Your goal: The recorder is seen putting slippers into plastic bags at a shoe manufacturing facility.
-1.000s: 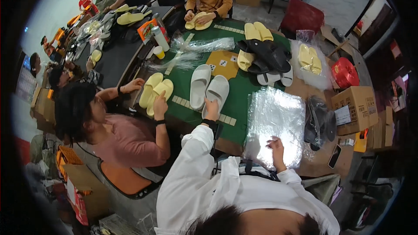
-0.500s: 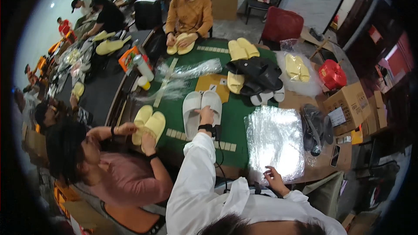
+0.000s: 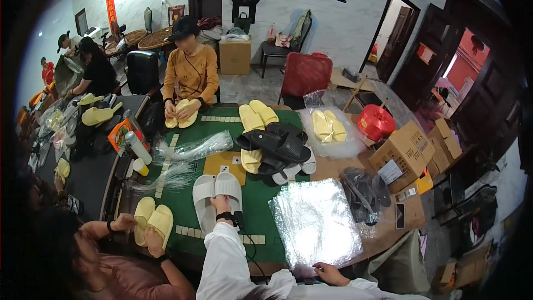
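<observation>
My left hand (image 3: 221, 204) grips a pair of pale grey slippers (image 3: 203, 191) side by side on the green table mat (image 3: 258, 194). Its fingers are inside the foot openings, partly hidden by the straps. At the near edge of a stack of shiny clear plastic bags (image 3: 317, 222), my right hand (image 3: 331, 274) rests with fingers stretched out; I see nothing held in it. Past my left hand lies a pile of black slippers (image 3: 277, 145) with yellow slippers (image 3: 259, 114) behind it.
To my left a co-worker's hands hold yellow slippers (image 3: 161, 221); another person opposite handles another yellow pair (image 3: 182, 114). A thermos (image 3: 137, 147), crumpled clear film (image 3: 205, 147), bagged dark slippers (image 3: 363, 194), a phone (image 3: 400, 215), a red roll (image 3: 376, 123) and a cardboard box (image 3: 402, 155) surround the mat.
The view has tilted up and turned right, so everything sits further left and mostly lower. My left hand stays on the grey slippers; my right hand stays by the bags, its fingers lying flatter.
</observation>
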Tool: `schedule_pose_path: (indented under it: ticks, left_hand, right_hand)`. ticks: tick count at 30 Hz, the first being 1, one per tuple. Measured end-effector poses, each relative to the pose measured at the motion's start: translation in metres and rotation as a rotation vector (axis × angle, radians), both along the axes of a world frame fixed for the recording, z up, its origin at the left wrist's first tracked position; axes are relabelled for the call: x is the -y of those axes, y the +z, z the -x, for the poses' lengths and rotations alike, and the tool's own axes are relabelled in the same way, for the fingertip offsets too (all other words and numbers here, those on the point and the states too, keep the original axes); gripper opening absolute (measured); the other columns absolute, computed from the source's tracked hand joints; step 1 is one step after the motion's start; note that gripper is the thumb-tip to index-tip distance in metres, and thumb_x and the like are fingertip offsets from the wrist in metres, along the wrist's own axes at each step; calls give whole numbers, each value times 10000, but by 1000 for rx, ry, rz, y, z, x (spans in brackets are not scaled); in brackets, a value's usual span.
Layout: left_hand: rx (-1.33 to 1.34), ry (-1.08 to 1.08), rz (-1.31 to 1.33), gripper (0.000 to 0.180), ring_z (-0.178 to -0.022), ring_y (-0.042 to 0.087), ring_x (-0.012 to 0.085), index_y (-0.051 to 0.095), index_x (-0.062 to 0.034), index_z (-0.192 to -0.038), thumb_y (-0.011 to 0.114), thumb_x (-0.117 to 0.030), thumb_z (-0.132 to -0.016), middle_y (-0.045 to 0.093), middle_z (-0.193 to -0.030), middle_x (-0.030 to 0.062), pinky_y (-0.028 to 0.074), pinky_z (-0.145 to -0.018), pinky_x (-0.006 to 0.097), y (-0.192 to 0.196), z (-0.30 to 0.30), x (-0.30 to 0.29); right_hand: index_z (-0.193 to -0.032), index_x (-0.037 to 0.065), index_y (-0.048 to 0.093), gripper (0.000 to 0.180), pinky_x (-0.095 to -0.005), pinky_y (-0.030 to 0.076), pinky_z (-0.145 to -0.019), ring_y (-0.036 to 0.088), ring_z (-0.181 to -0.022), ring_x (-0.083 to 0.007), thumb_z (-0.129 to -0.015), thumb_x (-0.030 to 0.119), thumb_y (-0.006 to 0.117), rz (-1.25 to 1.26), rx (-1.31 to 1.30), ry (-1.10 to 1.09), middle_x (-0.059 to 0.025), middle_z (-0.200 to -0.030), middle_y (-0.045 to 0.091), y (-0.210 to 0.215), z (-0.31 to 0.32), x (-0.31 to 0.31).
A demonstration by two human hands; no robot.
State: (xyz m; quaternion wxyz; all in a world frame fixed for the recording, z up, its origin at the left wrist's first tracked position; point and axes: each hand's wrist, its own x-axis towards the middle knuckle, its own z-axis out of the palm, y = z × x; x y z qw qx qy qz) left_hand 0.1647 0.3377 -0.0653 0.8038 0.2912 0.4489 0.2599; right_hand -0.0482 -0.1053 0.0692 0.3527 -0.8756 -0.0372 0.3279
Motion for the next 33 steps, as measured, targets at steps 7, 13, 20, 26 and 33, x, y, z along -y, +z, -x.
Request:
schedule_pose_path:
  ticks: [7,13,20,26,33]
  left_hand:
    - [476,67,206,501,-693,527,182,331,-140,-1149,487,101,-739,520,-848,89,431,-594,294,-16,20,4]
    - [595,-182,260,328,-797,533,219,347,-18,-1013,485,97,-739,506,-864,118,469,-733,345,126,30,131]
    - [688,-381,411,182,-866,530,253,413,49,-942,480,65,-773,508,-929,156,459,-817,350,182,78,255]
    - [458,-513,631,276,-1020,492,283,394,126,-1026,361,-101,-873,483,-1024,197,399,-947,343,168,100,345]
    - [339,-872,632,265,-1066,485,260,417,109,-1040,400,-92,-868,472,-1171,172,388,-954,309,162,92,384]
  right_hand:
    - [-1080,67,533,293,-335,481,-685,604,-751,-249,-846,243,526,-73,95,154,-136,-875,622,-5,-20,-4]
    - [-1270,41,334,600,-323,459,-747,554,-891,-218,-767,165,637,-291,275,-67,-133,-1083,518,-18,-54,14]
    - [-1383,126,81,914,-423,350,-921,393,-1142,-309,-710,129,700,-471,388,-195,-215,-1325,285,19,-100,19]
    - [-1362,108,158,708,-306,411,-839,507,-1006,-251,-790,39,569,-678,370,-289,-196,-1221,406,12,-110,62]
    - [-1278,34,352,526,-325,318,-950,428,-1136,-269,-779,-12,512,-513,568,-314,-163,-1247,430,-20,-151,114]
